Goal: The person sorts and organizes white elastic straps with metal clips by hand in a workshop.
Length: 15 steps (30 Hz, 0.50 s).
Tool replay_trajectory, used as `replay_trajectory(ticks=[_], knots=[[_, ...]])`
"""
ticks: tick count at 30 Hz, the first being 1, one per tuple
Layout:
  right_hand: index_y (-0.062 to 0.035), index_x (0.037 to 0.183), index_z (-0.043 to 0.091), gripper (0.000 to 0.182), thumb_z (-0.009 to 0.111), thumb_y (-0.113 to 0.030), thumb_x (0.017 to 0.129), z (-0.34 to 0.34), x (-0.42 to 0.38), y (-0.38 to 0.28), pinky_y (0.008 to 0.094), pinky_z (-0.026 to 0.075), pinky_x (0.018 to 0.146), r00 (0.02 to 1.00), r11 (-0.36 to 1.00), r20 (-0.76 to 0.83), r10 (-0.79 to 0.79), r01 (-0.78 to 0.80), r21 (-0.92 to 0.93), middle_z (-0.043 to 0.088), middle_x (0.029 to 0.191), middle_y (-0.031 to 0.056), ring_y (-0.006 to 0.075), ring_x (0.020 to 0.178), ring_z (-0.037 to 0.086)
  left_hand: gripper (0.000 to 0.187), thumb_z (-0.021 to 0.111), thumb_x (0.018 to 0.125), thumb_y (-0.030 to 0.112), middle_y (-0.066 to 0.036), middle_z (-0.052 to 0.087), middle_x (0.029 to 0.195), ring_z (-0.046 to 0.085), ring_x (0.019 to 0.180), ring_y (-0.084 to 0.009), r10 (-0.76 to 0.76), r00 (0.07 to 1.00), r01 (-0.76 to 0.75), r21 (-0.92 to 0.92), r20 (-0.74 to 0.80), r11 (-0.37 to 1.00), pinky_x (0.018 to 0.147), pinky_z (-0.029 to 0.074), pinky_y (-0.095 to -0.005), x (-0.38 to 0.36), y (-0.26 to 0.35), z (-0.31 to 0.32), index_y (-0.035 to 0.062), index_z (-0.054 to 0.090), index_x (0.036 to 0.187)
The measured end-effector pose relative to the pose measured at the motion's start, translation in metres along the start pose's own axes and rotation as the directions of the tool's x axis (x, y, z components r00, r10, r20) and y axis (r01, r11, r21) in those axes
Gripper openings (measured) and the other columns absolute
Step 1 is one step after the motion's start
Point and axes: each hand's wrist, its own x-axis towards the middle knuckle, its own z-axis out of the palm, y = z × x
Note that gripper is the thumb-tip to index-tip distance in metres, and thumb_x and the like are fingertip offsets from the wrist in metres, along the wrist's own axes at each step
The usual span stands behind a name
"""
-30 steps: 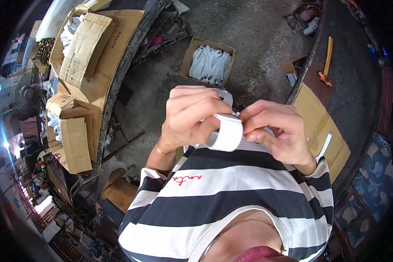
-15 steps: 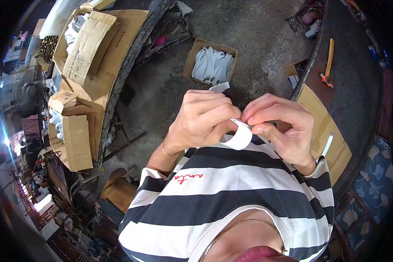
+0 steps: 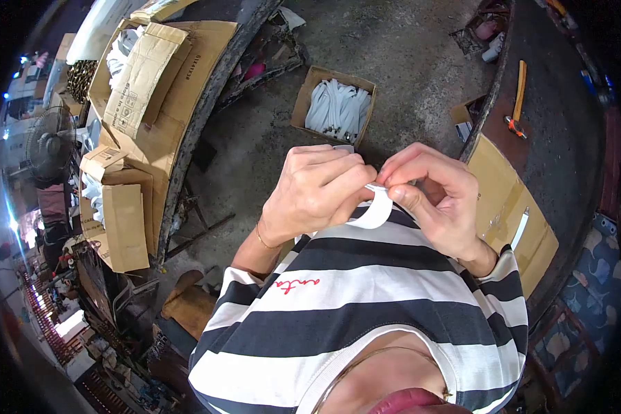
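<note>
In front of my striped shirt both hands meet on a white strap [image 3: 375, 211] bent into a loop. My left hand [image 3: 317, 186] is closed round it, with the back of the hand toward the camera. One end of the strap pokes out just beyond the knuckles. My right hand [image 3: 438, 203] pinches the strap between thumb and fingertips, right beside the left fingers. The fingertips hide the spot where the strap is gripped, so any small part there cannot be made out.
On the floor ahead stands a cardboard box [image 3: 301, 107] full of white straps. Open cartons [image 3: 127, 221] fill the left bench. At right, a hammer [image 3: 521, 96] lies on the dark table, and another white strap [image 3: 520, 229] rests on flattened cardboard [image 3: 493, 181]. A fan [image 3: 48, 145] stands far left.
My right hand has shifted slightly left and turned a little. The strap's loop now looks narrower, and less of its far end shows beyond my left knuckles.
</note>
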Motion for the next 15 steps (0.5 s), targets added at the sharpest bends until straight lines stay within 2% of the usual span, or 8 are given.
replay_trajectory(ticks=[2,7,8,9,10,12,15], knots=[[0.0026,0.085,0.062,0.004,0.064,0.002,0.082,0.002,0.000,0.001,0.0252,0.048,0.067,0.999,1.000,-0.034,0.029,-0.029,0.007,0.064,0.085,0.0101,0.0137,0.076,0.062,0.021,0.071,0.064,0.011,-0.005,0.050,0.063,0.055,0.053,-0.0211,-0.043,0.997,0.037,0.107,0.060,0.994,0.048,0.044,-0.0321,0.004,0.003,-0.002,0.0041,0.054,0.074],[0.0033,0.089,0.060,0.004,0.060,0.000,0.087,0.005,0.001,0.008,0.0241,0.048,0.067,0.990,0.994,-0.098,0.103,-0.101,0.030,0.064,0.086,0.0091,0.0112,0.076,0.061,0.020,0.071,0.066,0.011,-0.005,0.051,0.063,0.056,0.054,-0.0197,-0.049,0.998,0.039,0.188,0.048,0.981,0.049,0.044,-0.0314,0.002,0.003,0.003,0.0043,0.055,0.075],[0.0035,0.089,0.060,0.005,0.059,-0.001,0.088,0.005,0.002,0.009,0.0238,0.048,0.069,0.981,0.984,-0.097,0.171,-0.164,0.069,0.064,0.087,0.0085,0.0112,0.078,0.061,0.018,0.071,0.066,0.011,-0.005,0.051,0.063,0.056,0.054,-0.0197,-0.054,0.997,0.042,0.213,0.053,0.976,0.049,0.044,-0.0314,0.001,0.002,0.004,0.0044,0.056,0.074],[0.0037,0.089,0.060,0.006,0.059,-0.003,0.090,0.005,0.003,0.009,0.0236,0.048,0.071,0.967,0.967,-0.091,0.239,-0.229,0.108,0.064,0.089,0.0079,0.0111,0.080,0.061,0.018,0.071,0.066,0.011,-0.005,0.051,0.063,0.056,0.054,-0.0197,-0.053,0.997,0.041,0.212,0.053,0.976,0.049,0.044,-0.0314,-0.001,0.000,0.006,0.0044,0.056,0.074],[0.0037,0.089,0.060,0.006,0.059,-0.003,0.090,0.001,0.004,0.010,0.0236,0.048,0.071,0.967,0.967,-0.091,0.239,-0.229,0.108,0.064,0.089,0.0079,0.0111,0.080,0.061,0.017,0.071,0.066,0.010,-0.005,0.052,0.063,0.056,0.055,-0.0200,-0.059,0.998,0.054,0.163,0.023,0.985,0.050,0.044,-0.0314,-0.003,-0.002,0.007,0.0043,0.057,0.075],[0.0037,0.091,0.062,0.008,0.060,-0.004,0.090,-0.009,0.009,0.012,0.0233,0.048,0.075,0.948,0.884,0.063,0.312,-0.314,0.346,0.065,0.091,0.0069,0.0110,0.085,0.060,0.017,0.070,0.066,0.010,-0.005,0.053,0.063,0.057,0.055,-0.0203,-0.060,0.998,0.060,0.115,-0.004,0.991,0.050,0.045,-0.0315,-0.004,-0.005,0.007,0.0043,0.057,0.075],[0.0031,0.095,0.064,0.010,0.061,-0.005,0.090,-0.013,0.009,0.013,0.0236,0.047,0.080,0.950,0.877,0.108,0.293,-0.312,0.365,0.065,0.092,0.0072,0.0114,0.089,0.060,0.016,0.070,0.065,0.010,-0.005,0.054,0.064,0.057,0.055,-0.0212,-0.046,0.999,0.049,0.093,-0.029,0.995,0.051,0.045,-0.0317,-0.003,-0.007,0.005,0.0041,0.058,0.075]])
